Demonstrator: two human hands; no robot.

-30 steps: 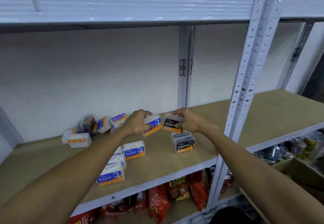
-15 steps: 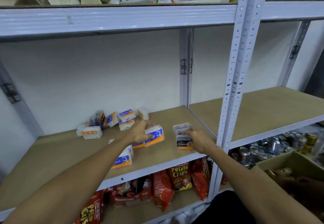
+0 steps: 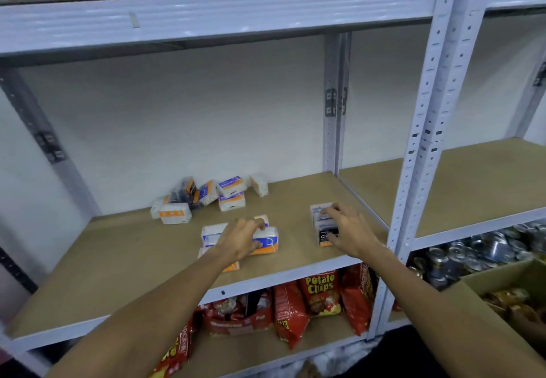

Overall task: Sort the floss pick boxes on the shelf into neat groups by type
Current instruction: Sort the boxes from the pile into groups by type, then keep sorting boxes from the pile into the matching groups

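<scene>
Reaching in over the near edge of the shelf [image 3: 118,262], both hands have come down from where they were a second ago, raised nearer the back with a box each. The left hand [image 3: 240,238] lies over a blue-and-orange box [image 3: 267,241], its grip curled round the top and holding it. The box now rests on the board, touching the white boxes [image 3: 211,231] at the front. Off to the right, apart from that group, the right hand [image 3: 353,231] covers the charcoal stack [image 3: 323,234], one dark box set on another. Its grip spans the stack from far edge to near label, but I cannot tell whether it squeezes or only steadies. Two types now seem to have their own places at the front, and this pair looks all but delivered. Farther back, by the wall, the loose pile [image 3: 206,197] lies jumbled, dark and orange boxes mixed and tilted, so I judge much of the sorting is left.
</scene>
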